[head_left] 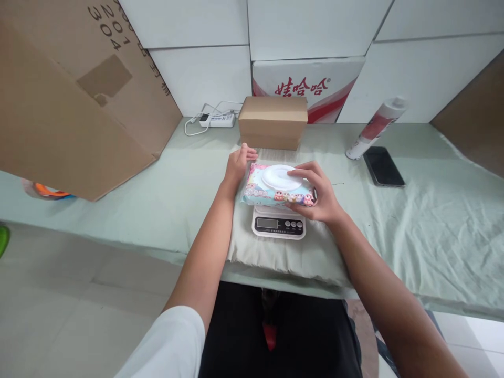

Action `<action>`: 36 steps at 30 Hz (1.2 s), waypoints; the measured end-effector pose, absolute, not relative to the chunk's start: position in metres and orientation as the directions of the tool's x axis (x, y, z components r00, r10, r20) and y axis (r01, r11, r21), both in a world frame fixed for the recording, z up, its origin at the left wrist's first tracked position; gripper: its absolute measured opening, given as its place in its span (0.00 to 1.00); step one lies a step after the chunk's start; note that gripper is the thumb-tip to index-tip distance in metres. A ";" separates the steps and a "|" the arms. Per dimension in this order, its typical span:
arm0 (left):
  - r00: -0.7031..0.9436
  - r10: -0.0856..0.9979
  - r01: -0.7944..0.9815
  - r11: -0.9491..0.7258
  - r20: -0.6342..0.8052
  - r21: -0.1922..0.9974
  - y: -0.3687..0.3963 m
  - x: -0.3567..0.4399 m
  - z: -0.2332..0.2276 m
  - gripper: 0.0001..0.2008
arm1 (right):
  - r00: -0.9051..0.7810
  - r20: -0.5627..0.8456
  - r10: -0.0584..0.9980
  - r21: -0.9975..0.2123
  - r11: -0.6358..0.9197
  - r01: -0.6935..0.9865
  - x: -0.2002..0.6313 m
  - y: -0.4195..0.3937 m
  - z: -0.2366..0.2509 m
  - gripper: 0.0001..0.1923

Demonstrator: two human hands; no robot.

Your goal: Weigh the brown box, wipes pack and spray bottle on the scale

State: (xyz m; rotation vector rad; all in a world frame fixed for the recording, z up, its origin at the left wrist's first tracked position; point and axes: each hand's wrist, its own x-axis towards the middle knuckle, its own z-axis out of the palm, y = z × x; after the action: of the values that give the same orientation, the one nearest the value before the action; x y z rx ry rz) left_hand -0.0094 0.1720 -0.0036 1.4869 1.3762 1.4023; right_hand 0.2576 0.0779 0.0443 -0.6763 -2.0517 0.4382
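Observation:
A pack of wet wipes (258, 190) with a white oval lid and pastel cartoon print is over a white digital kitchen scale (258, 232), covering the scale's platform. My right hand (321, 194) grips the pack's right end, thumb at the near edge and fingers across the top by the lid. At the pack's far left corner is my left hand (237, 165), its fingers stretched out toward the right behind the pack. Whether those fingers touch the pack I cannot tell. The scale's display and round buttons show at the front; its digits are unreadable.
Behind the pack stands a brown cardboard box (271, 126). A power strip (217, 120) with white cables lies left of it. To the right are a sealant tube (374, 128) and a black phone (384, 166). A large carton (86, 94) leans in from the left.

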 end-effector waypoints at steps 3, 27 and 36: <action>-0.128 0.953 0.236 -0.240 0.274 0.942 0.171 -0.010 -0.004 0.39 | -0.465 0.656 0.594 -0.527 0.802 0.281 0.261 0.080 0.045 0.31; -0.133 0.959 0.241 -0.215 0.251 0.946 0.171 -0.010 -0.004 0.39 | -0.527 0.599 0.602 -0.580 0.781 0.233 0.270 0.080 0.049 0.29; -0.130 0.951 0.246 -0.242 0.280 0.939 0.170 -0.010 -0.006 0.38 | -0.587 0.541 0.603 -0.571 0.775 0.270 0.274 0.081 0.048 0.30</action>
State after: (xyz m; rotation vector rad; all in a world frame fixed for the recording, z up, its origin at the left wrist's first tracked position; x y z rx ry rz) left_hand -0.0096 0.1703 -0.0064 1.5023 1.3681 1.4174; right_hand 0.2744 0.0807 0.0479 -0.6462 -2.2063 0.5622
